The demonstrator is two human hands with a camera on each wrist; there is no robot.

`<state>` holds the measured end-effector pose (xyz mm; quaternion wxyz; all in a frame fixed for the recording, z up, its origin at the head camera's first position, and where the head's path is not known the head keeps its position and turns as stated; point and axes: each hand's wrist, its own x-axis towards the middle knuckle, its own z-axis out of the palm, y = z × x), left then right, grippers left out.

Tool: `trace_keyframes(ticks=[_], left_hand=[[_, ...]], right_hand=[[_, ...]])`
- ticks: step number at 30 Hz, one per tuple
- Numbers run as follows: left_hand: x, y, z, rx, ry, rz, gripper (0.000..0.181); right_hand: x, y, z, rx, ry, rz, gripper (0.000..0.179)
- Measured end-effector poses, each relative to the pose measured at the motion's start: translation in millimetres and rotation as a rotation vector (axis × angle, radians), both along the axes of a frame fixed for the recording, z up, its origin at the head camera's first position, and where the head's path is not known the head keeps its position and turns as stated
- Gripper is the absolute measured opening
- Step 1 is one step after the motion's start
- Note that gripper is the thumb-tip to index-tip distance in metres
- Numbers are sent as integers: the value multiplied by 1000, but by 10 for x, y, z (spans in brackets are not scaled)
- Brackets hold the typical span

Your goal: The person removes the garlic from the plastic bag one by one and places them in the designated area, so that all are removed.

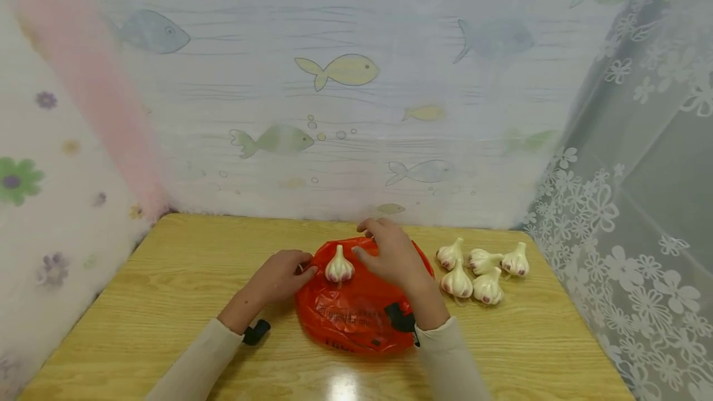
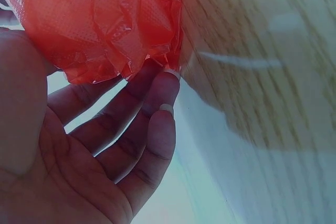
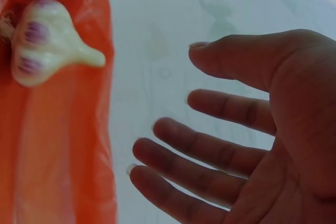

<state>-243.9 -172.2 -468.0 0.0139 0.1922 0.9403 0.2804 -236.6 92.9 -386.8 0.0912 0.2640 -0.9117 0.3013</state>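
Observation:
A red plastic bag (image 1: 356,308) lies on the table, with dark print on its near part. One white garlic bulb (image 1: 339,268) with purple streaks sits on the bag near its far left edge, neck pointing away. My left hand (image 1: 284,277) pinches the bag's left edge; in the left wrist view its fingers (image 2: 147,114) reach under the crumpled red plastic. Above the far right part of the bag is my right hand (image 1: 392,255), fingers spread and holding nothing. The right wrist view shows its parted thumb and fingers (image 3: 194,150) beside the bag and bulb.
Several more garlic bulbs (image 1: 458,280) stand clustered on the wooden table (image 1: 211,252) to the right of the bag. A curtain with printed fish (image 1: 351,70) hangs behind the table's far edge. Lace with white flowers (image 1: 598,203) hangs along the right side.

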Motion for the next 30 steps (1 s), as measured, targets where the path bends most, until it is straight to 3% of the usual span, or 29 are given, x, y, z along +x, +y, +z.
trace_keyframes(ticks=[19, 30], left_hand=[[-11, 6, 12, 5, 12, -21, 10], [14, 1, -2, -5, 24, -16, 10]], right_hand=[[-46, -223, -235, 144, -65, 80, 35], [-91, -320, -406, 251, -119, 82, 36]])
